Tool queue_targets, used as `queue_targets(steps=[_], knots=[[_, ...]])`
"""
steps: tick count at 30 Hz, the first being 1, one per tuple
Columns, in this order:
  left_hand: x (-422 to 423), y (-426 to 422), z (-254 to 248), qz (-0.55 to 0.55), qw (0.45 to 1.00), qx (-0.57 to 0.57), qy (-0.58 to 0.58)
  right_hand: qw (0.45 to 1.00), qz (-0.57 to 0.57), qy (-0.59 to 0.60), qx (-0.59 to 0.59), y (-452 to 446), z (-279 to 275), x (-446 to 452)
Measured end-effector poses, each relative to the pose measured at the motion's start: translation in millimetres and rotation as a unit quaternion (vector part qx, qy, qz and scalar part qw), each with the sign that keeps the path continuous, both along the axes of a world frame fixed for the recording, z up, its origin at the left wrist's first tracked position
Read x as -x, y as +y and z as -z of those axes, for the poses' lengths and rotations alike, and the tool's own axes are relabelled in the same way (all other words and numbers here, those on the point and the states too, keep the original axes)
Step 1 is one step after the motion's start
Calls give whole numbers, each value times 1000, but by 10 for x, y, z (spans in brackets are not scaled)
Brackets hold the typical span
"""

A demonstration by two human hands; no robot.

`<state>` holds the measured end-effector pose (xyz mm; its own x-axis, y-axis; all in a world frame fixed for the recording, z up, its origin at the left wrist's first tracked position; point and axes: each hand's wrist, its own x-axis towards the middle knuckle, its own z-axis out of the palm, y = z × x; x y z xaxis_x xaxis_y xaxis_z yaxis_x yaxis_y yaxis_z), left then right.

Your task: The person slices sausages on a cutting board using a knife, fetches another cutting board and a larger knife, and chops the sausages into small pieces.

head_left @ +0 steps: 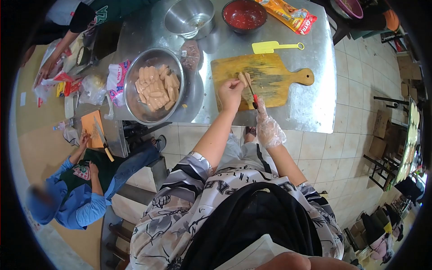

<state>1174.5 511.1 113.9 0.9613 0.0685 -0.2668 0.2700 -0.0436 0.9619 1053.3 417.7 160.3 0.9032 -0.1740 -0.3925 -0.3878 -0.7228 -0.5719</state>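
Note:
A wooden cutting board (270, 85) with dark worn marks lies on the metal table. Above its left part, my bare left hand (230, 93) pinches a short piece of sausage (243, 79). My right hand (268, 126), in a clear plastic glove, is closed on the red handle of a knife (255, 100), whose blade is at the sausage. Left of the board stands a large metal bowl (130, 96) holding several sausage pieces (155, 87). Behind the board lies a yellow spatula (266, 47).
An empty metal pot (189, 18), a dark red bowl (244, 15) and an orange packet (288, 14) stand along the back. A seated person in blue (81, 193) is at the left by an orange board (92, 129); another person's arm (63, 47) reaches in at upper left.

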Motion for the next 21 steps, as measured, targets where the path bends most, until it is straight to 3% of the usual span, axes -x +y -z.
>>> queue_targets(steps=[5, 14, 21], knots=[[4, -3, -22, 3, 1000, -22, -10, 999, -4, 40, -8, 16, -38, -59], [24, 0, 50, 0, 999, -28, -28, 999, -5, -19, 37, 91, 65, -13], [23, 6, 156, 1, 999, -21, -47, 999, -13, 32, 40, 91, -51, -135]])
